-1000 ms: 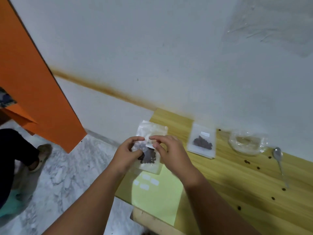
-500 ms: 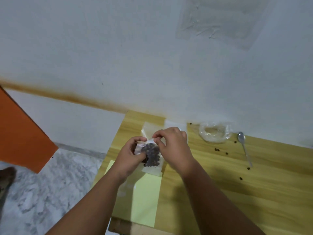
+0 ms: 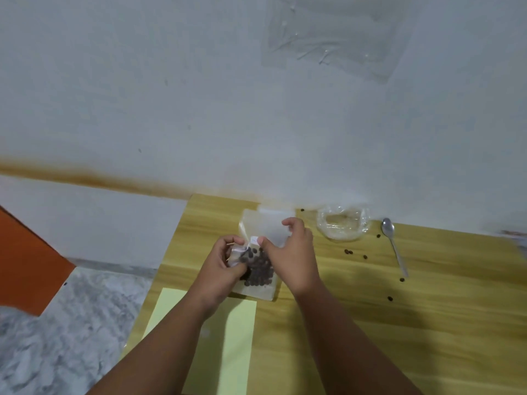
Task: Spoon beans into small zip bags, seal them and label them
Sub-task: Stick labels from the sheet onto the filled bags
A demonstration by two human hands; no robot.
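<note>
Grey-white wall (image 3: 199, 95) takes up the top half of my remote feed, rising directly beyond the zip bag (image 3: 259, 276) that I use as my reference.

Under the bag is a pale wood-grain table (image 3: 427, 309) pushed against that wall. A pale green sheet (image 3: 239, 337) lies flat on the table just nearer me than the bag, probably the backing the stickers come from.

The left hand (image 3: 222, 266) grips the bag's left edge, with its fingers curled round the crumpled plastic. I judge this is to keep the bag from sliding. The right hand (image 3: 291, 260) covers the bag's right side. Its thumb and forefinger pinch the bag's top strip, and its other fingers curl over a flat empty bag (image 3: 271, 223) lying just beyond.

The zip bag itself rests on the table between the two hands, with dark beans pooled in its lower half. This keeps the top flat for pressing.

To the right of the bag, against the wall, sits a crumpled clear wrapper (image 3: 343, 225), which looks emptied. Further right a metal spoon (image 3: 393, 246) lies with its bowl towards the wall, set down out of the way.

A small white label (image 3: 253, 240) sits at the bag's top, touching the right thumb tip. I judge it is being stuck down, though sealing is also possible.

Loose beans (image 3: 348, 252) are scattered right of the bag.
</note>
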